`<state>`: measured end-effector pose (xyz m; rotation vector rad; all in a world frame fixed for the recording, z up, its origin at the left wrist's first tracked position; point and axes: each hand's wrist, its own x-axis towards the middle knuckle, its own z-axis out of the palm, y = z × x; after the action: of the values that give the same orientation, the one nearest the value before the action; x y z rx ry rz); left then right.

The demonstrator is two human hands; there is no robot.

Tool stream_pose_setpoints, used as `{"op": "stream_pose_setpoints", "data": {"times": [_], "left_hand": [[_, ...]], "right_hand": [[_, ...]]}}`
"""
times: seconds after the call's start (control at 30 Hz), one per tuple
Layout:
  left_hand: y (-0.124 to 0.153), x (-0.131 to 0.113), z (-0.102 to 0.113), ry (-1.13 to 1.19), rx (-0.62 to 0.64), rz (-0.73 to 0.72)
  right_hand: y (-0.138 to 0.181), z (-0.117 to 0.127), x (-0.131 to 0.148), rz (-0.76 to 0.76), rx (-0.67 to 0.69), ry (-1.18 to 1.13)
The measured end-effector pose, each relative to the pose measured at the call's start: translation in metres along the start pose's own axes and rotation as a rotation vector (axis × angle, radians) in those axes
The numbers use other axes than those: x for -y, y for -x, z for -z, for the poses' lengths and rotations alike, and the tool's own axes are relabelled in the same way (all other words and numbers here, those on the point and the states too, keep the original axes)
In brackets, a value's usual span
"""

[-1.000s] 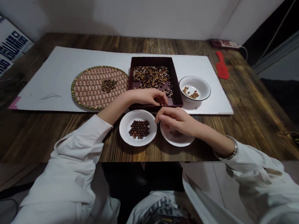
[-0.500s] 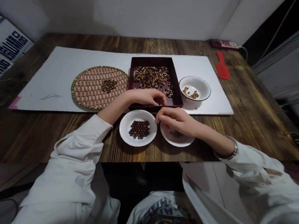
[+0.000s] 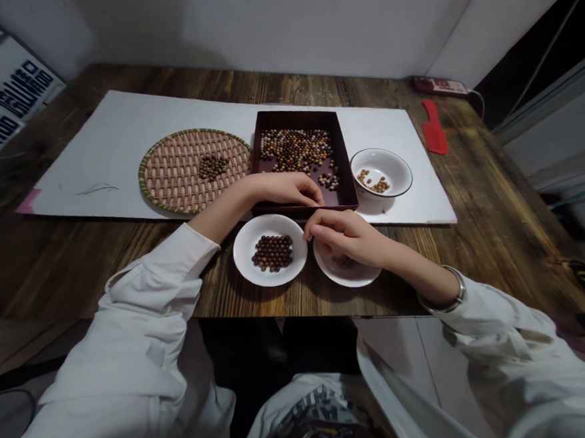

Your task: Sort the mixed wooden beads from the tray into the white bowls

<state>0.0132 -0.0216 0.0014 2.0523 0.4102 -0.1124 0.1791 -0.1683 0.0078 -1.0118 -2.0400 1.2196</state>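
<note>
Right hand (image 3: 346, 236) poised over a white plate (image 3: 349, 276), fingers (image 3: 317, 222) curled and drawn together, with any bead between them too hidden to tell; left hand (image 3: 285, 191) at the near rim of a maroon tray (image 3: 342, 169), fingers (image 3: 311, 194) bent down beside the loose beads, hold equally unclear. Likeliest trouble, by judgement: a slip from the fingertips or a wrist knocking a rim, either one able to send round beads rolling over the wooden tabletop (image 3: 125, 257) or mixing separate lots. Beads small, round and glossy throughout: dark brown ones (image 3: 272, 254) heaped in a white dish (image 3: 241, 256) just left of the right hand, a few (image 3: 345, 262) showing on the plate, cream, tan and brown ones (image 3: 295, 149) spread through the tray. Farther off, tan beads (image 3: 373, 183) in a white enamel bowl (image 3: 380, 150), a dark cluster (image 3: 212, 166) on a round woven tray (image 3: 142, 176), all near or on a white paper sheet (image 3: 95, 199), with a red plastic paddle (image 3: 434, 129) beyond.
</note>
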Motion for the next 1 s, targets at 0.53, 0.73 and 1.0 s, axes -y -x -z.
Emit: {"op": "stream_pose_setpoints", "data": {"times": [0.53,0.73,1.0], "left_hand": [[0.000,-0.001,0.000,0.058,-0.017,-0.056],[0.003,-0.008,0.000,0.091,-0.054,-0.051],[0.005,-0.010,-0.001,0.114,-0.066,-0.034]], "right_hand": [[-0.001,0.000,0.001,0.014,-0.007,0.012],[-0.001,0.000,0.001,0.015,-0.003,0.007],[0.000,0.000,0.000,0.007,-0.006,0.002]]}}
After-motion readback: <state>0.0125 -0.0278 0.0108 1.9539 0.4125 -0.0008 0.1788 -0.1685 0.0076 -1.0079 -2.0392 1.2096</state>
